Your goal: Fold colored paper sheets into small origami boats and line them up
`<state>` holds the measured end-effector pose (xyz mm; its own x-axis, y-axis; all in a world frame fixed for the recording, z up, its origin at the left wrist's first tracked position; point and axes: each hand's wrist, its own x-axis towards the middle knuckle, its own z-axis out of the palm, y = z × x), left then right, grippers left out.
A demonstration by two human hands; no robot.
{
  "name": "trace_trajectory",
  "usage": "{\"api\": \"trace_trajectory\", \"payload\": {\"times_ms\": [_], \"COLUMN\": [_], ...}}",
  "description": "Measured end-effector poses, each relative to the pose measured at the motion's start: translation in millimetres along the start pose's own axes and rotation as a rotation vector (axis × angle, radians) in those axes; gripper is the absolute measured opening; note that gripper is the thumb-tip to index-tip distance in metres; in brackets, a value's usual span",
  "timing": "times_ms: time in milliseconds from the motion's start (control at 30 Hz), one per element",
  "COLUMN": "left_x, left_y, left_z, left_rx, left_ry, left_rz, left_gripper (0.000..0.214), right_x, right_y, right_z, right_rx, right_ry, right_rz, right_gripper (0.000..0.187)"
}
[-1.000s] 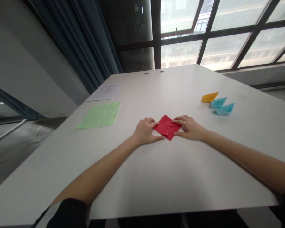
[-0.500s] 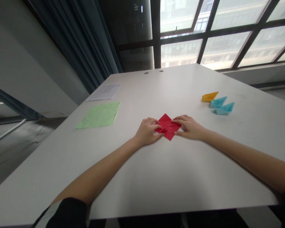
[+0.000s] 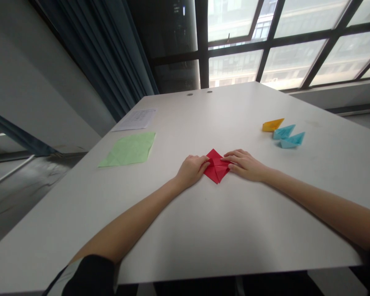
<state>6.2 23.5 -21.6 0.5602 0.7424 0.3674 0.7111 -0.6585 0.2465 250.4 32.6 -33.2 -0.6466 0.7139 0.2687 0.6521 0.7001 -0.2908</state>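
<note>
A red folded origami paper (image 3: 216,172) lies on the white table in front of me, diamond-shaped with creased flaps. My left hand (image 3: 192,169) is closed at its left side, thumb and fingers pinching a flap. From the right, my right hand (image 3: 245,165) grips the opposite corner, its fingers resting on top and the thumb close to the near edge. That right corner is partly hidden under the fingers.
To the right stand a yellow folded paper boat (image 3: 273,125) and two light-blue paper boats (image 3: 284,132). A green paper sheet (image 3: 129,149) lies on the left, with a printed white sheet (image 3: 135,120) behind it. The white table (image 3: 203,234) ends close to me.
My left thumb and fingers have drawn together on the left flap. The red paper has shifted slightly left and turned a little. My right hand has barely moved, its thumb now nearer its fingers.
</note>
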Motion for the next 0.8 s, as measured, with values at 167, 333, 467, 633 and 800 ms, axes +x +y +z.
{"api": "trace_trajectory", "payload": {"times_ms": [167,333,467,633,800], "left_x": [3,4,3,2,3], "left_y": [-7,-14,-15,-13,-16], "left_z": [5.1,7.1,2.7,-0.2,1.5], "left_rx": [-0.069,-0.012,0.138,0.154,0.176], "left_ry": [0.033,0.116,0.102,0.100,0.113], "left_rz": [-0.068,-0.016,0.174,0.193,0.167], "left_gripper": [0.021,0.029,0.021,0.021,0.018], "right_x": [1,0,-1,-1,-1], "right_y": [-1,1,1,0,0], "right_z": [2,3,3,3,3], "right_rx": [-0.021,-0.024,-0.023,-0.010,-0.003], "right_ry": [0.026,0.034,0.034,0.043,0.044], "right_rz": [0.001,-0.014,-0.007,-0.008,-0.014], "right_gripper": [0.037,0.037,0.037,0.037,0.037]}}
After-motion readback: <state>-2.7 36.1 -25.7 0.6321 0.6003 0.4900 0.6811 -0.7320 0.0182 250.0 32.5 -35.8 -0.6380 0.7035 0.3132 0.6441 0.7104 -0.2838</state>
